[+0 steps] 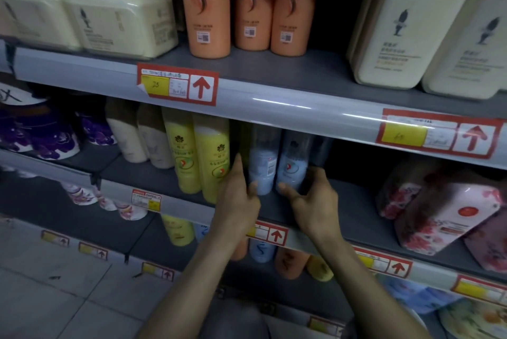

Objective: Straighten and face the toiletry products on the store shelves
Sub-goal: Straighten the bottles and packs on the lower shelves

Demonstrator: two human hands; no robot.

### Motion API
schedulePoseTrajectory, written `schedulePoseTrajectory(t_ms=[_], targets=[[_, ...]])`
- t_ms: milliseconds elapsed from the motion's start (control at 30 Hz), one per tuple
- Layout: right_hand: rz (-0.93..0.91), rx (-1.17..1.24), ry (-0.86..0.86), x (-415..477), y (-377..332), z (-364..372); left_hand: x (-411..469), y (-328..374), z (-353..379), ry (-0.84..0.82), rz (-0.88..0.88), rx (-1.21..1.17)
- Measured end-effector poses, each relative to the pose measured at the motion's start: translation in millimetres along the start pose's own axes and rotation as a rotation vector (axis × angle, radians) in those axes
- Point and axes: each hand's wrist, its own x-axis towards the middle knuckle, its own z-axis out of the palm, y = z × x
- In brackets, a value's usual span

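Two blue bottles (pixel 271 166) stood on middle shelf (pixel 356 212), just right of yellow bottles (pixel 203 157). Pair flanked by left hand (pixel 238 198) and right hand (pixel 312 198), fingers closed on outer sides, likely so both are squared, labels faced forward.

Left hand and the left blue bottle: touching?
Touching. Head view shows the left hand wrapped around the left blue bottle, thumb across its lower front.

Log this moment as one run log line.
step: facing | left hand: on left blue bottle | right hand: on right blue bottle | shelf: middle
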Motion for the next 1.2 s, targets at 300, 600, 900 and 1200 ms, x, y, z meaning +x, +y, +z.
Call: schedulePoseTrajectory(t_ms=[300, 600, 900, 1200], targets=[[-0.012, -0.150, 0.020, 7.0, 18.4, -15.4, 2.1, -5.9, 35.6, 0.175, -0.029, -0.183], [0.089, -0.141, 0.038, 27.9, 43.0, -59.7, 2.8, -8.4, 57.1, 0.017, -0.015, -0.023], [0.078, -0.122, 0.066, 32.3, 49.2, -50.7, 17.9, -0.1, 66.2, 0.101, -0.090, 0.097], [0.053, -0.102, 0.089, 43.2, 53.6, -36.4, 43.9, 12.7, 77.1, 0.001, -0.121, 0.057]])
